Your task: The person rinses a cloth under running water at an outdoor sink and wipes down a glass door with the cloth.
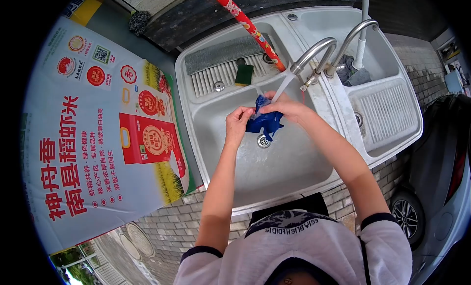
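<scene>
A blue cloth (pixel 265 122) hangs bunched between my two hands over the basin of a white sink (pixel 216 174). Water runs from a curved metal faucet (pixel 314 54) onto the cloth and my right hand. My left hand (pixel 239 123) pinches the cloth's left edge, fingers closed. At the cloth's upper right, my right hand (pixel 283 106) is closed on it, with some fingers hidden behind the fabric. Below the cloth, the round metal drain (pixel 264 140) shows in the basin floor.
A green and yellow sponge (pixel 244 75) lies on the ribbed ledge beyond the basin. A red patterned pole (pixel 248 27) slants down to the sink. At right are a second faucet (pixel 353 37), a grey cloth (pixel 354 74) and a car (pixel 436 187). A large printed banner (pixel 98 138) stands left.
</scene>
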`<state>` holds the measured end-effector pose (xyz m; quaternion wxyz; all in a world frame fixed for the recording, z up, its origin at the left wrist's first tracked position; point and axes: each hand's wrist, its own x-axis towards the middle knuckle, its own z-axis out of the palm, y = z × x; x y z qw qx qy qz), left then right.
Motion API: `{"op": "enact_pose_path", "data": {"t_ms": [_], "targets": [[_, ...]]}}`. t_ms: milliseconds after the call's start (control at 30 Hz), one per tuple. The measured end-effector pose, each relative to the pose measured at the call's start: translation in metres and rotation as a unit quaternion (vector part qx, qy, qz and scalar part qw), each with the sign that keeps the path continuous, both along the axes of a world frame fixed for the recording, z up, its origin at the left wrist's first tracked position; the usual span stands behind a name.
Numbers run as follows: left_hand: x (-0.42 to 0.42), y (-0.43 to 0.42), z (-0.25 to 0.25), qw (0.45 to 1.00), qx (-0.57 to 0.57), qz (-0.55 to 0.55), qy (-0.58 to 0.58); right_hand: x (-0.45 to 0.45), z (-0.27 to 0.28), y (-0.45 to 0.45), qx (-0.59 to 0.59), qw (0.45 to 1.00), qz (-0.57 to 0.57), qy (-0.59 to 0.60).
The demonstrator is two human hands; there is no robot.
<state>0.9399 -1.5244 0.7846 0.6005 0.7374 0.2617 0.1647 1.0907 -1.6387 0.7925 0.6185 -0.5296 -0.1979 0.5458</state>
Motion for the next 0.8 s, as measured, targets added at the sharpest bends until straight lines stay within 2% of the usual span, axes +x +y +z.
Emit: {"op": "enact_pose_path", "data": {"t_ms": [100, 133, 200, 233, 267, 367, 433, 533, 567, 633, 667, 700, 733, 800], "targets": [[-0.007, 0.018, 0.009, 0.986, -0.147, 0.058, -0.056, 0.003, 0.005, -0.006, 0.01, 1.0, 0.028, -0.001], [-0.006, 0.018, 0.008, 0.986, -0.147, 0.06, -0.057, 0.004, 0.004, -0.006, 0.003, 1.0, 0.023, 0.003], [-0.002, 0.013, 0.007, 0.996, -0.078, -0.044, -0.009, 0.004, 0.0, -0.003, -0.01, 1.0, 0.005, 0.013], [0.004, -0.002, 0.008, 0.999, -0.017, -0.039, -0.015, 0.005, -0.004, -0.001, 0.001, 0.998, 0.001, 0.06], [0.007, -0.006, 0.003, 0.999, -0.017, -0.038, -0.016, 0.006, -0.007, 0.0, 0.011, 0.994, -0.003, 0.107], [0.013, 0.0, -0.011, 0.997, -0.046, -0.061, -0.017, 0.007, -0.006, -0.002, 0.014, 0.996, -0.024, 0.08], [0.014, 0.007, 0.001, 0.989, -0.143, -0.036, -0.022, 0.008, 0.0, -0.003, 0.017, 0.997, -0.049, 0.063], [0.018, 0.006, 0.029, 0.988, -0.146, 0.004, -0.05, 0.011, 0.012, -0.006, 0.039, 0.996, -0.061, 0.055], [0.023, 0.006, 0.03, 0.977, -0.172, 0.009, -0.122, 0.009, 0.013, -0.005, 0.007, 0.999, -0.039, -0.017], [0.029, 0.007, 0.045, 0.977, -0.175, -0.003, -0.125, 0.0, 0.036, -0.008, -0.034, 0.988, 0.041, -0.145], [0.031, 0.007, 0.055, 0.976, -0.178, -0.014, -0.129, 0.0, 0.025, -0.004, -0.034, 0.988, 0.041, -0.146], [0.033, 0.008, 0.06, 0.977, -0.171, -0.035, -0.118, -0.001, 0.006, 0.002, -0.003, 0.934, 0.028, -0.355], [0.033, 0.008, 0.066, 0.978, -0.171, -0.035, -0.117, -0.003, 0.001, 0.005, 0.028, 0.836, 0.015, -0.548], [0.031, 0.007, 0.079, 0.982, -0.166, -0.062, -0.067, -0.002, -0.004, 0.006, -0.008, 0.848, 0.016, -0.529]]}}
